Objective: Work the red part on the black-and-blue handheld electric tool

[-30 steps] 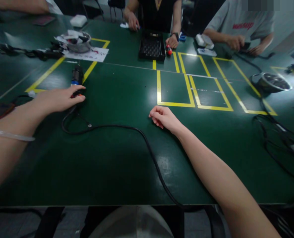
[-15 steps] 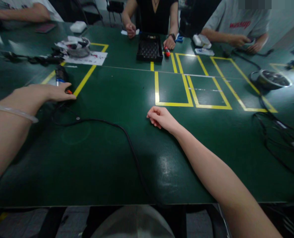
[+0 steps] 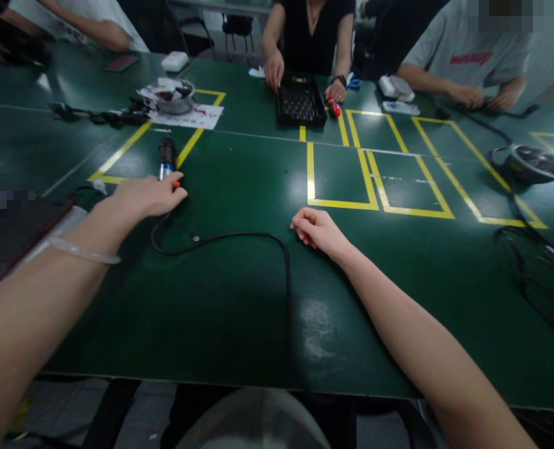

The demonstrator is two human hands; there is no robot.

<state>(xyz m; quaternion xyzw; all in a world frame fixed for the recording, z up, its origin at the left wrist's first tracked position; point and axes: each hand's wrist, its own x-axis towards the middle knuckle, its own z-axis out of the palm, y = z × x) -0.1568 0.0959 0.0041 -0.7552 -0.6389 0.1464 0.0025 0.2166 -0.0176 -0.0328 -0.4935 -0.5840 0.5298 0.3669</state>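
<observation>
While the left hand [image 3: 148,196] lies palm-down over the rear end of a corded tool [image 3: 166,159], fingers draped on it rather than closed, the right hand [image 3: 316,227] rests loosely curled and holds nothing on the green table [image 3: 239,299]. From under the left hand the black cable [image 3: 239,237] loops toward the near edge, slack. Beyond the tool's tip lies yellow tape [image 3: 127,146]; a black tray [image 3: 301,106] sits before a person opposite.
</observation>
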